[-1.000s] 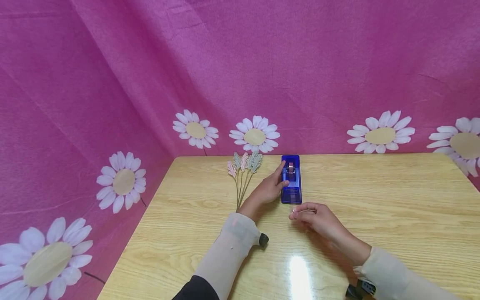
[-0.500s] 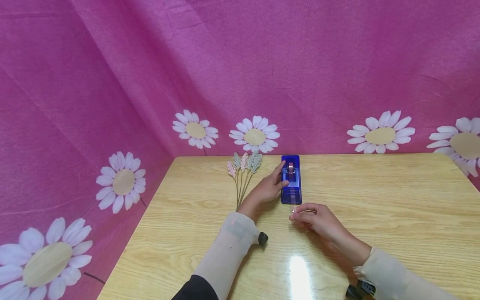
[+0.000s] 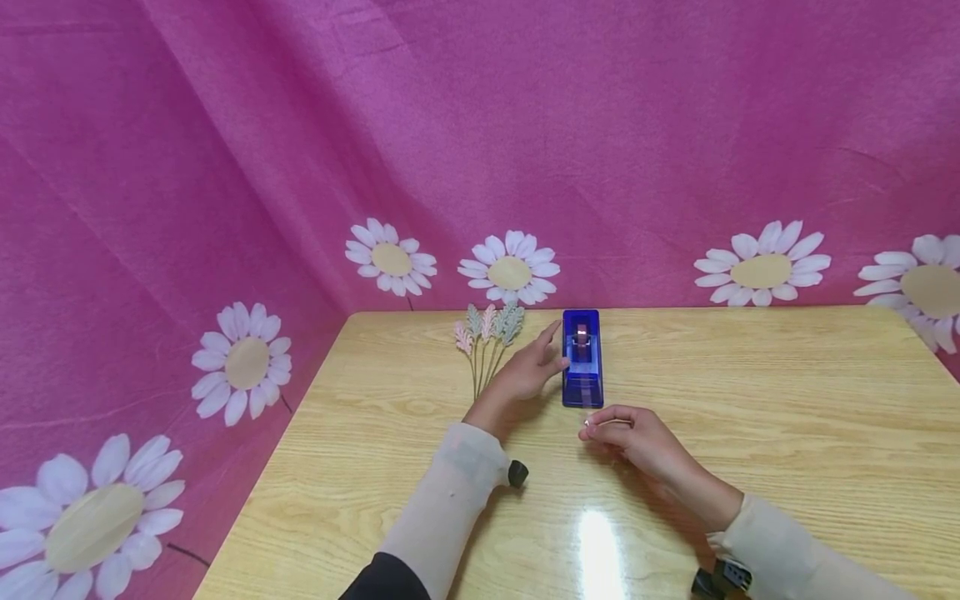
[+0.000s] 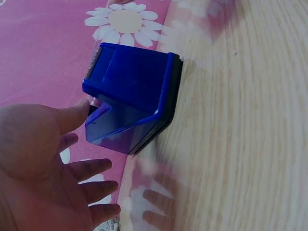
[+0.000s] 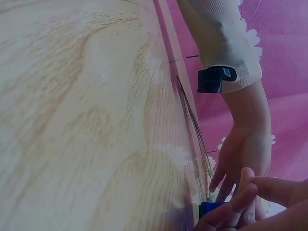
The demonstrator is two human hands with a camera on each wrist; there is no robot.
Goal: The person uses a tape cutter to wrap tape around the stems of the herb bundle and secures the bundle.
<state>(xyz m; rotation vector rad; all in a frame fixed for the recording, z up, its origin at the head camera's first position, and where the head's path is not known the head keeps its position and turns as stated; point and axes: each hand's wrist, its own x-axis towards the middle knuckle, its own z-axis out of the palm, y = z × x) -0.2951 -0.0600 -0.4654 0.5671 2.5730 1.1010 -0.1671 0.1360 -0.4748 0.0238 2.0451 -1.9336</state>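
A blue tape dispenser [image 3: 582, 358] stands near the far edge of the table, its narrow end toward me. My left hand [image 3: 528, 368] is at its left side with fingers spread and loosely bent. In the left wrist view the thumb tip lies right at the dispenser [image 4: 130, 91], while the other fingers stay off it. A strip of clear tape [image 3: 587, 410] runs from the dispenser's near end to my right hand [image 3: 637, 437], which pinches the tape end between thumb and fingertips. The right wrist view shows that pinch [image 5: 248, 185] close up.
Artificial flower stems [image 3: 487, 333] with pink and grey-green heads lie left of the dispenser, partly behind the left forearm. A pink cloth [image 3: 637, 167] with printed daisies hangs behind and left of the wooden table [image 3: 787, 400].
My left hand has loosened from the dispenser and shifted slightly left, its thumb drawing back from the top. The right hand keeps its pinch on the tape and stays in place.
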